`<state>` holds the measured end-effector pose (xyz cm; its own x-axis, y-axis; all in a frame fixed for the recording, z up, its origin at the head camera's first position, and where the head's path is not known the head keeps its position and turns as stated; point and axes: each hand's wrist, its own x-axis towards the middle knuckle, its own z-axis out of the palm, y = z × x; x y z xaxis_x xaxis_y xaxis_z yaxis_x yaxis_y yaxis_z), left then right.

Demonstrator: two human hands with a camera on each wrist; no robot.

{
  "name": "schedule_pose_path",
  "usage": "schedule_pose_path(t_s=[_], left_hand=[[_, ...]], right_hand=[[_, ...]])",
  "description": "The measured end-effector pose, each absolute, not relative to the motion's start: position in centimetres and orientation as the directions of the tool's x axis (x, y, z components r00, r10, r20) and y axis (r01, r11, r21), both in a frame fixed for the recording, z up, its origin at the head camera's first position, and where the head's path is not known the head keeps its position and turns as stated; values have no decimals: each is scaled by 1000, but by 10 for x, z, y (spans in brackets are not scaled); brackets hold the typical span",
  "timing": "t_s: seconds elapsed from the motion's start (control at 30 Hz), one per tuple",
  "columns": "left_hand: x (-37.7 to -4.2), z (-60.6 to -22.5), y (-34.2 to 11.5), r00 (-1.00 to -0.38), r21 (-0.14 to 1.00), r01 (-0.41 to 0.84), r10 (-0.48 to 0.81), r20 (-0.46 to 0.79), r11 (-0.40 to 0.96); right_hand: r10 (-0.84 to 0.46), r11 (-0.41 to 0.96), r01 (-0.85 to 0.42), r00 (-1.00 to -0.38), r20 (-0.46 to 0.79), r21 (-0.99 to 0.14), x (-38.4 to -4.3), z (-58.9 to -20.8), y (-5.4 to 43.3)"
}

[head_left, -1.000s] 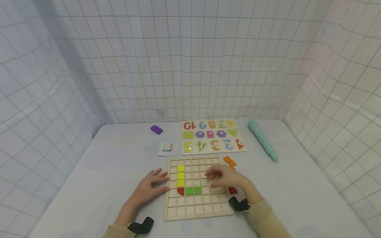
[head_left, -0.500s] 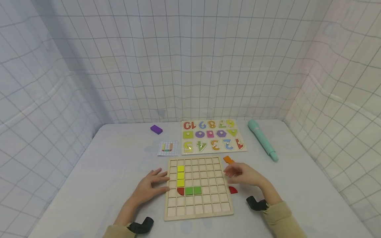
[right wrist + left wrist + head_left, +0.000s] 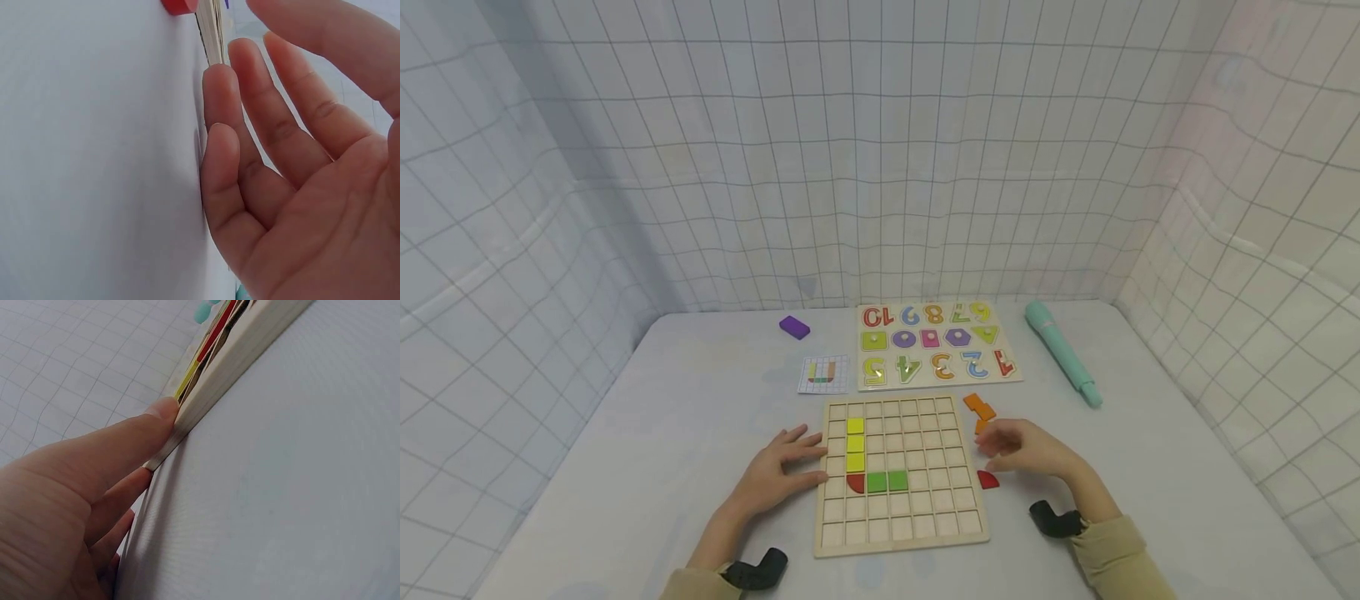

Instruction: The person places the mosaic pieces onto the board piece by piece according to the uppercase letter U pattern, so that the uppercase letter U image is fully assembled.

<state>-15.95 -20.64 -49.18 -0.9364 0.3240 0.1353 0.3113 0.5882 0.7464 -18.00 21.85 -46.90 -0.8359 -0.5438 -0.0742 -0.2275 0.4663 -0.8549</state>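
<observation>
My left hand (image 3: 777, 471) rests at the left edge of a wooden grid board (image 3: 901, 546), thumb and fingertips touching its side. Set in the board are several yellow square tiles (image 3: 855, 443) in a column, a red quarter-round tile (image 3: 857, 482) below them, and two green square tiles (image 3: 887, 481) to its right. Just off the board's right edge, my right hand (image 3: 1026, 447) hovers low with loosely bent fingers and nothing in its palm. Another red quarter-round tile (image 3: 988, 479) lies by its thumb. Orange tiles (image 3: 980, 407) lie beyond its fingertips, one partly hidden by them.
Behind the grid board lies a number-and-shape peg puzzle (image 3: 940, 383). A pattern card (image 3: 823, 375) with a coloured U shape sits to its left, and a purple block (image 3: 794, 327) farther back. A teal tube-shaped object (image 3: 1063, 354) lies at the right.
My right hand has moved rightward from over the board to beside its right edge, where the red tile now shows fully. The left hand stays on the board's edge.
</observation>
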Motion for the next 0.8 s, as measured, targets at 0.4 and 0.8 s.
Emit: schedule_pose_path(t_s=[0.4, 0.8], left_hand=[[-160, -491, -206, -936, 744, 312, 326, 133, 591], [-160, -493, -207, -936, 742, 314, 323, 138, 592]], right_hand=[[-553, 455, -220, -830, -80, -863, -177, -470, 218], [-571, 470, -273, -819, -53, -840, -178, -477, 222]])
